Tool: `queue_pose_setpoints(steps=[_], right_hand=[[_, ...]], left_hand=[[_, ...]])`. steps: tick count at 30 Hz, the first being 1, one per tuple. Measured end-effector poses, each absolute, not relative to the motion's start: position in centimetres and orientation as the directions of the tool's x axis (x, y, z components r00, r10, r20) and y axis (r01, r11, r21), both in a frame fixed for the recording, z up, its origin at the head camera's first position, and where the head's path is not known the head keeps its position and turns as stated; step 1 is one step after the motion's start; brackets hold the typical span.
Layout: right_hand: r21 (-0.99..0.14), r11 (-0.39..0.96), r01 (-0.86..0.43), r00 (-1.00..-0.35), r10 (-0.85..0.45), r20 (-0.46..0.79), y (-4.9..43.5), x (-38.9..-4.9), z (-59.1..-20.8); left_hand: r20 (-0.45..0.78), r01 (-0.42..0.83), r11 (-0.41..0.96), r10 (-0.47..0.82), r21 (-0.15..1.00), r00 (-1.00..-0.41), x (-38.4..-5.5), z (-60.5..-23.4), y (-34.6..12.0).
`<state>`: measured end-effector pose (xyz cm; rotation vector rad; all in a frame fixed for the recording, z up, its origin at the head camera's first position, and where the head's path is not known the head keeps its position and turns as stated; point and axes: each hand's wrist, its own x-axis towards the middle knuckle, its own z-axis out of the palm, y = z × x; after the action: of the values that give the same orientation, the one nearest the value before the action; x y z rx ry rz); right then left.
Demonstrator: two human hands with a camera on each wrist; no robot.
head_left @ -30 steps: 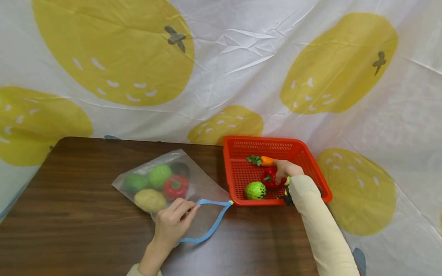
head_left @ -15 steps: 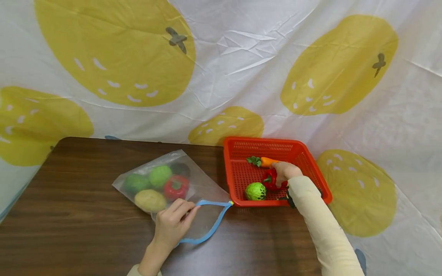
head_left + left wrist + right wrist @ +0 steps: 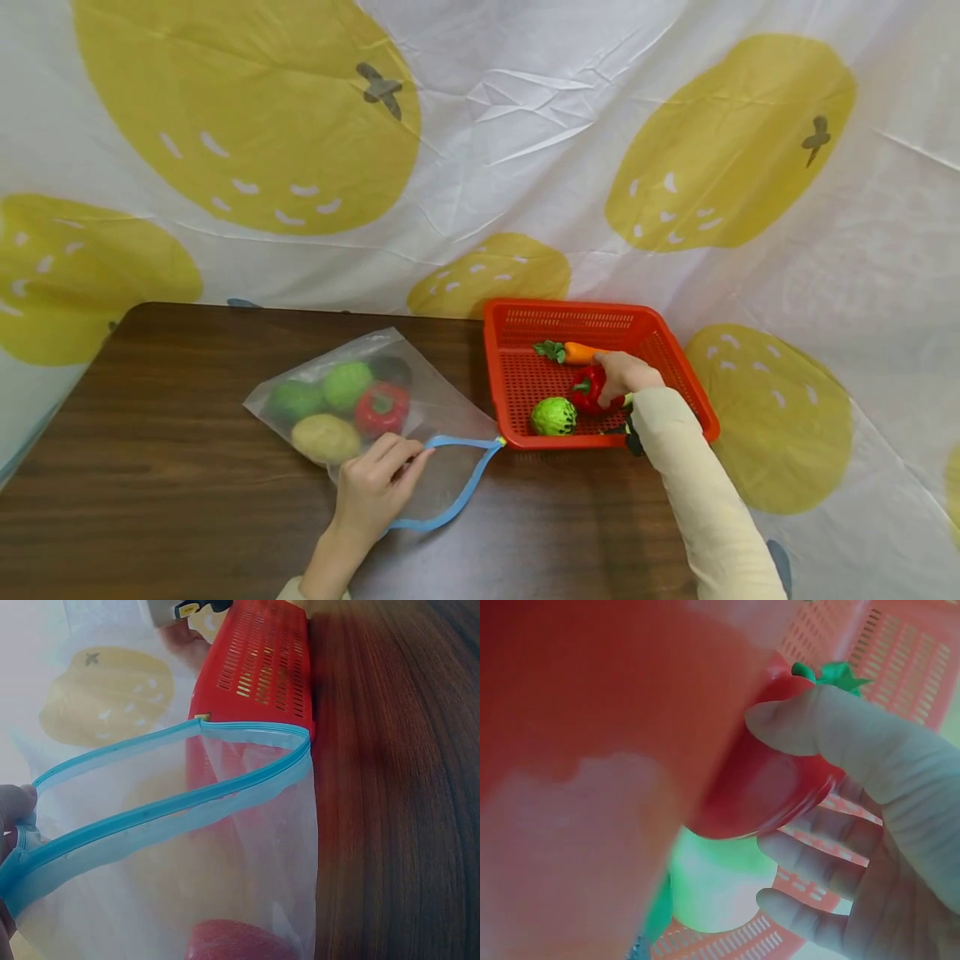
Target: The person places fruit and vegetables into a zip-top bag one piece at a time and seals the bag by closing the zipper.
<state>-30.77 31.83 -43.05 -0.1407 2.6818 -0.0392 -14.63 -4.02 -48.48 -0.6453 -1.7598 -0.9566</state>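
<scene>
With thumb and fingers, my left hand (image 3: 375, 483) pinches the blue zip edge (image 3: 142, 814) of a clear zip bag (image 3: 442, 400), whose mouth gapes towards the basket. Inside the bag lie a red bell pepper (image 3: 382, 407), a tan oval potato-like piece (image 3: 326, 437), two green round pieces and a dark one. In the red basket (image 3: 517, 312), my right hand (image 3: 626, 375) grips another red bell pepper (image 3: 769, 784). The thumb lies on its side and the fingers curl beneath it. A pale green piece (image 3: 724, 881) shows below the pepper in the right wrist view.
An orange carrot (image 3: 579, 353) with green leaves lies behind the pepper in the basket. A bumpy green ball (image 3: 554, 416) sits near its front left. The brown table (image 3: 150, 492) extends left and forward; a lemon-print cloth (image 3: 480, 150) hangs behind.
My right hand stays at the red bell pepper in the basket, shifting only slightly. The left hand and the bag keep their places.
</scene>
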Motion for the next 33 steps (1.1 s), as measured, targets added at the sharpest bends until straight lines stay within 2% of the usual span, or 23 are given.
queue_pose_setpoints(steps=[5,14,21,33], right_hand=[[-0.104,0.984,-0.147,-0.913,-0.175,-0.369,32.7,-30.6,-42.9],[-0.307,0.928,-0.212,-0.94,-0.279,-0.195,33.9,-29.0,-41.7],[-0.382,0.883,-0.273,-0.945,-0.32,-0.065,33.1,-27.2,-40.9],[-0.515,0.734,-0.443,-0.888,-0.44,0.137,29.5,-22.2,-39.7]], left_hand=[[0.929,0.78,0.543,-0.002,0.312,-0.371,-14.6,-48.4,-4.0],[0.929,0.787,0.532,0.0,0.313,-0.37,-14.6,-48.4,-4.0],[0.929,0.786,0.537,0.009,0.307,-0.369,-14.5,-48.5,-3.9],[0.934,0.787,0.542,0.006,0.297,-0.357,-14.6,-48.6,-3.7]])
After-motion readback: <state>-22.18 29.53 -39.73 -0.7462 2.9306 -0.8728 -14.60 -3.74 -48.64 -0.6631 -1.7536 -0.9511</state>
